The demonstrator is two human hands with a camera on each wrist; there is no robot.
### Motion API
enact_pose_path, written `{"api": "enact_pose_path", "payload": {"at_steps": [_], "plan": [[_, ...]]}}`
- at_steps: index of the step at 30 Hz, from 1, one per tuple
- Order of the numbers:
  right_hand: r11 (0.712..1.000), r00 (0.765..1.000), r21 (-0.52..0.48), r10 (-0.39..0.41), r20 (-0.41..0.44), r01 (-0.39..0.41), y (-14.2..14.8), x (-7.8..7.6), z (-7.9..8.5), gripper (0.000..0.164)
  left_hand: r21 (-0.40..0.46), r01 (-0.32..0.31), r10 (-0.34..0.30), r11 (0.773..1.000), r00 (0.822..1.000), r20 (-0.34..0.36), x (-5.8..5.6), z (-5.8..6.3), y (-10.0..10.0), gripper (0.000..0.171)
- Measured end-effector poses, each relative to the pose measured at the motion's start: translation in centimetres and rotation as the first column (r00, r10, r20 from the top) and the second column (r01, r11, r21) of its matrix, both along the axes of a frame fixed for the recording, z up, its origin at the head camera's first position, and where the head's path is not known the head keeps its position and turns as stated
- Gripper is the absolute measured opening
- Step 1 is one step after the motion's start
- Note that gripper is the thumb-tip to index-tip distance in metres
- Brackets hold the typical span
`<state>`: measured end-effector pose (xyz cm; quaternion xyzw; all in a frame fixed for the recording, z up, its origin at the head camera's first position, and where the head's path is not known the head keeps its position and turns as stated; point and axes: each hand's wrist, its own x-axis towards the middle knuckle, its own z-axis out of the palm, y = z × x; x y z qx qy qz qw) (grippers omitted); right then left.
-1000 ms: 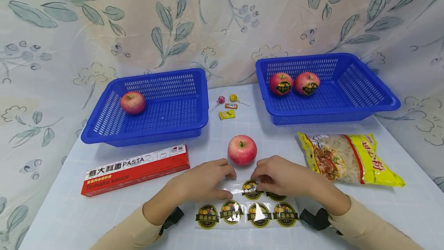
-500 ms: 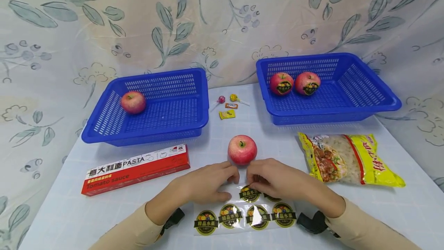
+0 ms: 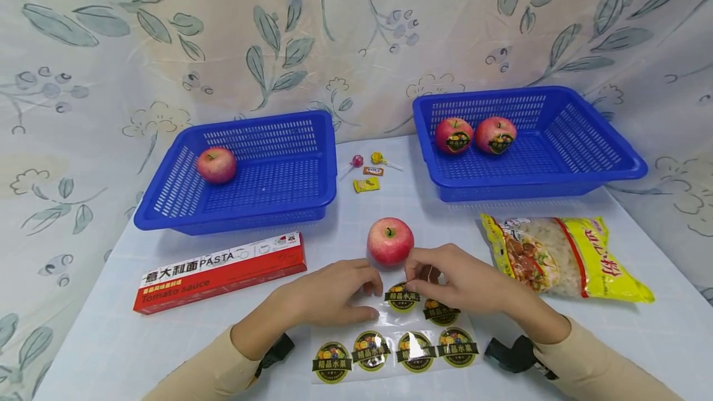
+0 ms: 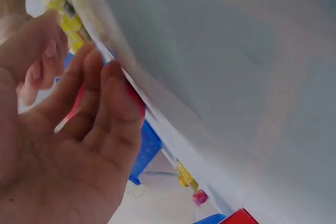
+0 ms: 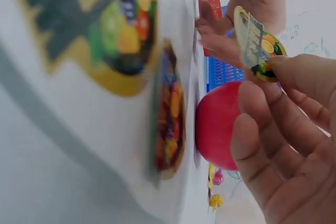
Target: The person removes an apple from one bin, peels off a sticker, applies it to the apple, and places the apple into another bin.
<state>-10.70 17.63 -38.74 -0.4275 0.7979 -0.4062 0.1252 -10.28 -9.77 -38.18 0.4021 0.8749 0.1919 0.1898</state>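
My right hand [image 3: 459, 280] pinches a round black-and-gold fruit sticker [image 5: 257, 45] between thumb and forefinger, raised above the surface in the right wrist view. Below it lies a clear sticker sheet [image 3: 390, 322] with several more such stickers. On the sheet's upper left rests my left hand [image 3: 334, 293], its fingers loosely bent and holding nothing in the left wrist view. A red apple [image 3: 390, 241] stands just beyond both hands, close to the right fingertips. No sticker shows on the side of it that I see.
One apple [image 3: 216, 164] sits in the left blue basket [image 3: 267, 218]; two stickered apples [image 3: 454, 135] are in the right blue basket [image 3: 518, 192]. A pasta box [image 3: 220, 274] lies at left, a yellow noodle bag [image 3: 565, 257] at right. Lollipops [image 3: 377, 158] and small candies [image 3: 366, 185] lie between the baskets.
My right hand has drawn the sticker up off the sheet and now holds it raised. The sheet has slid slightly towards me. My left hand has stayed almost in place.
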Motion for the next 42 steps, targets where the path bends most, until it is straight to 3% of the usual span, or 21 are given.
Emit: {"api": "enact_pose_path", "payload": {"at_steps": [4, 10, 14, 17, 23, 27, 37, 42], "plan": [[0.999, 0.997, -0.042, -0.020, -0.074, 0.017, -0.4, 0.4, 0.2, 0.011, 0.114, -0.017, 0.022, 0.993, 0.999, -0.039, -0.2, 0.5, 0.1, 0.024], [0.996, 0.981, -0.046, -0.081, -0.178, 0.074, -1.2, 0.9, 0.8, 0.015, 0.266, 0.029, 0.005, 0.964, 0.992, -0.124, -0.5, 0.7, 0.1, 0.004], [0.985, 0.966, -0.050, -0.171, -0.195, 0.164, -1.1, 0.6, 0.8, 0.019, 0.323, -0.028, 0.078, 0.946, 0.987, -0.144, -0.6, 0.5, 0.1, 0.004], [0.976, 0.941, -0.088, -0.215, -0.260, 0.199, -0.9, 0.2, 0.7, 0.020, 0.353, -0.089, 0.158, 0.931, 0.973, -0.170, -0.6, 0.5, 0.2, 0.004], [0.970, 0.899, -0.091, -0.243, -0.364, 0.225, -1.0, -0.4, 0.7, 0.018, 0.327, -0.176, 0.273, 0.928, 0.921, -0.278, -0.6, 0.5, 0.3, 0.006], [0.960, 0.895, -0.030, -0.270, -0.355, 0.278, -1.1, -0.5, 0.8, 0.020, 0.306, -0.189, 0.284, 0.933, 0.909, -0.304, -0.9, 0.5, 0.5, 0.008], [0.965, 0.891, -0.017, -0.247, -0.382, 0.260, -0.8, -1.8, 0.3, 0.018, 0.268, -0.196, 0.269, 0.944, 0.924, -0.273, -1.6, 0.4, 1.3, 0.010], [0.969, 0.905, -0.015, -0.237, -0.353, 0.248, -0.8, -2.3, 0.4, 0.018, 0.265, -0.186, 0.257, 0.946, 0.929, -0.266, -2.2, 0.6, 1.4, 0.016]]}}
